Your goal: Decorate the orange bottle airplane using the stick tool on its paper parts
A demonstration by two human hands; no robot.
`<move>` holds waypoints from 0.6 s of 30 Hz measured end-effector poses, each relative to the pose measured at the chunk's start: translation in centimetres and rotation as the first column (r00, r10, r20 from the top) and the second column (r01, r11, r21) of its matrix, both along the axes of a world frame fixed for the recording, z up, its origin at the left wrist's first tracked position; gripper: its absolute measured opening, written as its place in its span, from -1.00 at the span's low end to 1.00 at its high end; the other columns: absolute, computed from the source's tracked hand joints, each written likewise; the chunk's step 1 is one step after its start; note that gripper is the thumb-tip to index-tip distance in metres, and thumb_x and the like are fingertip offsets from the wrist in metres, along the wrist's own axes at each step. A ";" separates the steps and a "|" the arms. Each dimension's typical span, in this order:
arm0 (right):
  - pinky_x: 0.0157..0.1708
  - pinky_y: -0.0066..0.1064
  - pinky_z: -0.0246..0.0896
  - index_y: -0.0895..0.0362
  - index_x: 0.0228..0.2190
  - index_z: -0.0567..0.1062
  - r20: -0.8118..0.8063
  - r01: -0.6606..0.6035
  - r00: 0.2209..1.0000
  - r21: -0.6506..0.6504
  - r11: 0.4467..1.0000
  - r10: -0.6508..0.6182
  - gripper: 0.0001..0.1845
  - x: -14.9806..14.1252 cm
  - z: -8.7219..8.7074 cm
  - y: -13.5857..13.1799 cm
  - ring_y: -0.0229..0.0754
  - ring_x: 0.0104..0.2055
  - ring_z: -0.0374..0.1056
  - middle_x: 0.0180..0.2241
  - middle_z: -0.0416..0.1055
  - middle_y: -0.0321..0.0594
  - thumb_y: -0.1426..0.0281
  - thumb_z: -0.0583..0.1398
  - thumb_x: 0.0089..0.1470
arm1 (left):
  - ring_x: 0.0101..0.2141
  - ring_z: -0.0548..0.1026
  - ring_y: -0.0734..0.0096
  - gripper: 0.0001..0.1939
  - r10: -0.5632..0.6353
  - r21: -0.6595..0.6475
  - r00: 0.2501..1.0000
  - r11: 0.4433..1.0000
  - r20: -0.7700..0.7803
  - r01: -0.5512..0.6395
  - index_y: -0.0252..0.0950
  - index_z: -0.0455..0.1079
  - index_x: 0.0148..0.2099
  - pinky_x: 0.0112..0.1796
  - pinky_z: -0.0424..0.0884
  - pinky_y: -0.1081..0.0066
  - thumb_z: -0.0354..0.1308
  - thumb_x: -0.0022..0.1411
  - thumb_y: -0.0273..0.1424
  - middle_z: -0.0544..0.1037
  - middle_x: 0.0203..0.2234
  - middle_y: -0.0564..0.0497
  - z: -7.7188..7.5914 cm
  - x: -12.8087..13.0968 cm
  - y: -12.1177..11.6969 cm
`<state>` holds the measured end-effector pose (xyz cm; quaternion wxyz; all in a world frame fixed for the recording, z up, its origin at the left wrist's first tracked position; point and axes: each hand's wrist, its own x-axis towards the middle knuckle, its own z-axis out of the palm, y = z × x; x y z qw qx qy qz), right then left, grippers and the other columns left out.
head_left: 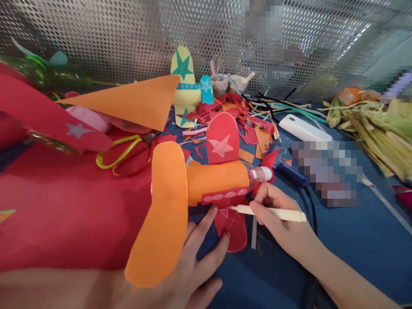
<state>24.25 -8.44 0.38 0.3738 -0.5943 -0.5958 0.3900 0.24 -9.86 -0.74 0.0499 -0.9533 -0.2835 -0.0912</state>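
Observation:
My right hand (283,214) pinches a cream marker (286,213), its tip on the lower red wing (234,240) of a toy plane made from a plastic bottle. A star outline is drawn on that wing. My left hand (202,257) has its fingers spread, with fingertips at the wing's left edge. The plane's body (219,175) is wrapped in orange sheet, with a red strip of pale ovals along its side. A white cap (266,173) closes the bottle's neck. On the upper red wing (222,139) is a filled pale star. A long orange piece (161,219) crosses the left end.
Scissors (128,159) with yellow and red handles lie on red sheets (80,206) at left. Behind stand a yellow plane (183,92) and heaped paper scraps (231,107). A blue corded tool (291,174), a white device (304,128) and dried husks (376,128) lie right.

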 end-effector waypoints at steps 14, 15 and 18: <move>-0.67 -0.50 -0.10 0.06 -0.57 0.21 -0.019 0.022 1.000 0.000 1.000 -0.022 -0.78 0.3 -0.4 0.0 -0.36 -0.66 0.01 -0.69 0.13 -0.46 0.39 0.12 0.06 | -0.07 0.48 0.01 -0.44 0.035 -0.035 0.999 0.999 0.027 -0.034 -0.08 0.08 0.31 -0.19 0.51 0.08 -0.04 0.29 -0.20 0.08 0.30 -0.15 -0.5 -0.1 -0.5; -0.67 -0.50 -0.10 0.06 -0.57 0.21 -0.020 0.017 1.000 -0.007 1.000 -0.017 -0.78 0.3 -0.4 0.1 -0.36 -0.66 0.01 -0.69 0.13 -0.46 0.38 0.12 0.05 | -0.08 0.48 -0.01 -0.45 0.040 -0.040 0.999 0.998 0.028 -0.039 -0.07 0.09 0.31 -0.21 0.51 0.06 -0.04 0.29 -0.20 0.08 0.30 -0.16 -0.5 -0.1 -0.5; -0.65 -0.50 -0.08 0.06 -0.57 0.22 -0.027 0.039 0.999 -0.002 0.999 -0.039 -0.78 0.4 -0.5 0.1 -0.36 -0.65 0.02 -0.69 0.13 -0.46 0.38 0.13 0.05 | -0.12 0.50 -0.05 -0.46 0.043 -0.055 0.999 0.998 0.027 -0.042 -0.08 0.11 0.29 -0.27 0.52 0.04 -0.05 0.29 -0.18 0.13 0.27 -0.20 -0.4 0.3 -0.4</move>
